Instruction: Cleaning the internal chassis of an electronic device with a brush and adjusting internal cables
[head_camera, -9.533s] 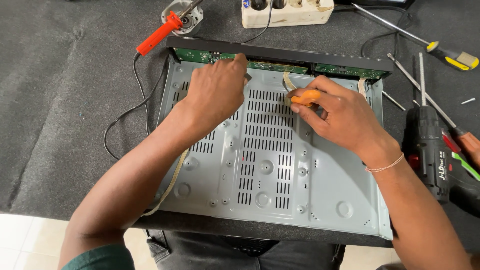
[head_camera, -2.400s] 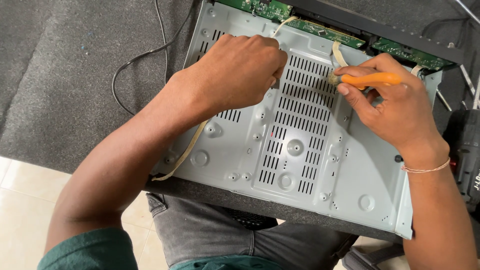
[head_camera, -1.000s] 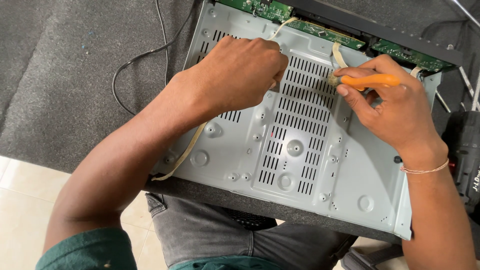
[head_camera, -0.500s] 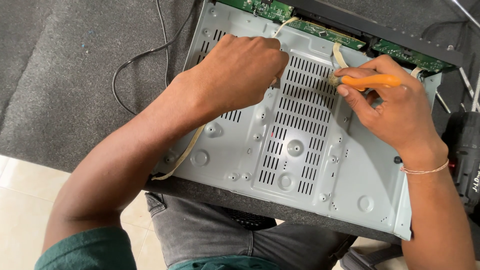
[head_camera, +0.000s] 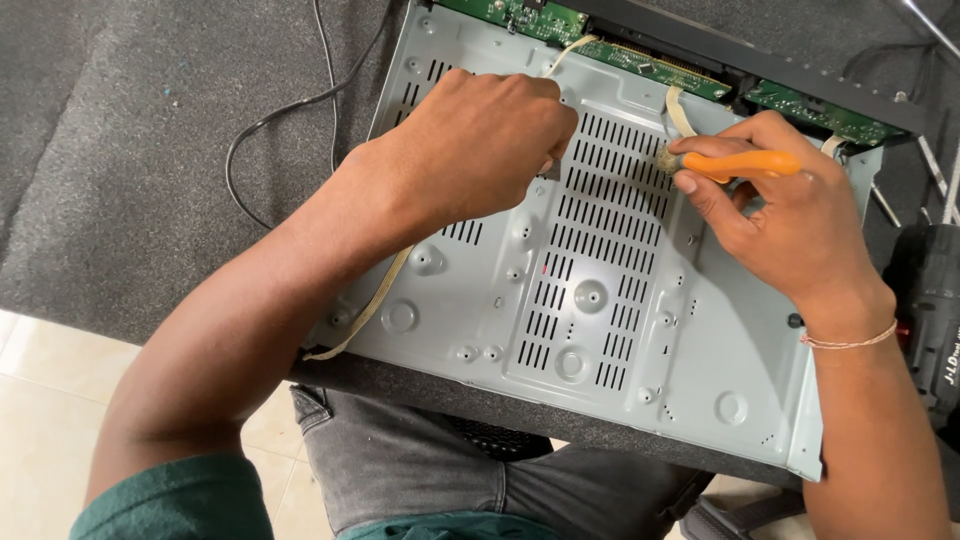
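1. Fingers (head_camera: 700, 180) of our right hand (head_camera: 790, 220) are closed around the orange handle (head_camera: 745, 163) of a small tool; its tip is hidden by the fingertips.
2. Our left hand (head_camera: 480, 145) is curled almost into a fist and presses on the grey metal chassis (head_camera: 590, 300); we cannot tell if it pinches anything.
3. This chassis lies on the dark mat (head_camera: 150, 150), in front of us, its near edge above our lap.
4. Green circuit boards (head_camera: 640, 60) show along its far edge.
5. One beige ribbon cable (head_camera: 365, 310) passes under our left forearm, and a black wire (head_camera: 280, 110) lies on the mat at left.
6. At far right we see a dark power drill (head_camera: 930, 300).
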